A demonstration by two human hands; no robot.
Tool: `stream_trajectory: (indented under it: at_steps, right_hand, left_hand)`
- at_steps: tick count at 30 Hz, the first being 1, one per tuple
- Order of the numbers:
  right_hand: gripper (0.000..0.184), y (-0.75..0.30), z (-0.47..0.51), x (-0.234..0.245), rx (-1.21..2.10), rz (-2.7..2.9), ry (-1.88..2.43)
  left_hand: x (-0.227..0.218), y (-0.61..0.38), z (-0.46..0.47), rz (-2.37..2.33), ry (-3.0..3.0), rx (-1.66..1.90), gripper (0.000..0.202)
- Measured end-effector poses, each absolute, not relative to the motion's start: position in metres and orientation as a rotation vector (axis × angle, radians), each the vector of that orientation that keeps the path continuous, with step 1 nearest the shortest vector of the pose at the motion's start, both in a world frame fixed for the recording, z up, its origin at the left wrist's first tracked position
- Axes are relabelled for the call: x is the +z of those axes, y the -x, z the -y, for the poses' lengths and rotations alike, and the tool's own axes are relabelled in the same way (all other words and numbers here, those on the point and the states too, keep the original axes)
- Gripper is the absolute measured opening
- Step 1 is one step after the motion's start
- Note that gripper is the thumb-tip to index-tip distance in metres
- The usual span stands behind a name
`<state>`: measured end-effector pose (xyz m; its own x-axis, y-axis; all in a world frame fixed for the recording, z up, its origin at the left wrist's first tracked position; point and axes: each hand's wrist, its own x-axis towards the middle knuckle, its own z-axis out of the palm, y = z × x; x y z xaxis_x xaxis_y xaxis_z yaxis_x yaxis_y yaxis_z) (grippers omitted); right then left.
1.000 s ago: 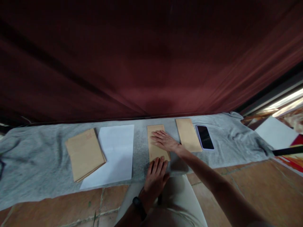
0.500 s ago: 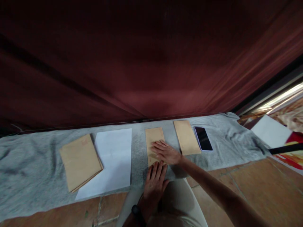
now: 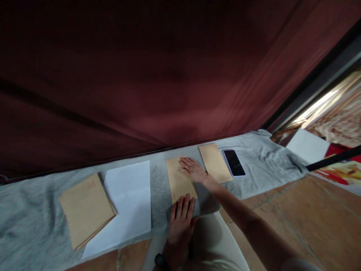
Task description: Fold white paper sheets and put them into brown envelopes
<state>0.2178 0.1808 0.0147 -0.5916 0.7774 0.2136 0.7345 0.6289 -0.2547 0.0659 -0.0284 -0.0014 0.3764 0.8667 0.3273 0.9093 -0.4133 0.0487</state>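
Observation:
A brown paper envelope lies flat on the grey cloth right in front of me. My right hand rests flat across its upper right part, fingers stretched out. At the near end of the envelope, the fingertips of my left hand press on its bottom edge, with the fingers extended and the palm down. A second brown envelope lies just to the right, beyond my right wrist. Neither hand grasps anything.
To the left, a stack of brown envelopes overlaps white paper sheets. A phone lies right of the second envelope. Grey cloth covers the narrow surface, a dark red curtain hangs behind, and a dark bar juts in at right.
My right hand has slid up toward the far end of the envelope, uncovering its middle. My left hand stays at the near edge. The view has shifted and tilted slightly.

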Motion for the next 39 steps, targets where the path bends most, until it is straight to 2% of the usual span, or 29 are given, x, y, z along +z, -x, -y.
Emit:
stream_trajectory:
  at_steps: [6, 18, 24, 28, 39]
  right_hand:
    - [0.049, -0.217, -0.164, 0.022, 0.198, 2.461, 1.348]
    - [0.052, -0.243, 0.007, 0.01, 0.314, 2.389, 1.216]
    - [0.051, -0.238, 0.015, 0.002, 0.233, 2.367, 1.242]
    - [0.046, -0.237, 0.015, -0.002, 0.246, 2.342, 1.245]
    - [0.058, -0.235, 0.018, 0.004, 0.237, 2.279, 1.256]
  left_hand:
    - [0.001, -0.065, 0.028, 1.579, 2.484, -0.44, 0.057]
    - [0.011, -0.06, 0.033, 1.607, 2.528, -0.401, 0.049]
    - [0.016, -0.059, 0.012, 1.684, 2.538, -0.46, 0.046]
    - [0.017, -0.075, -0.029, 1.593, 2.609, -0.455, 0.053]
    - [0.014, -0.07, -0.132, 1.71, 2.601, -0.3, 0.062]
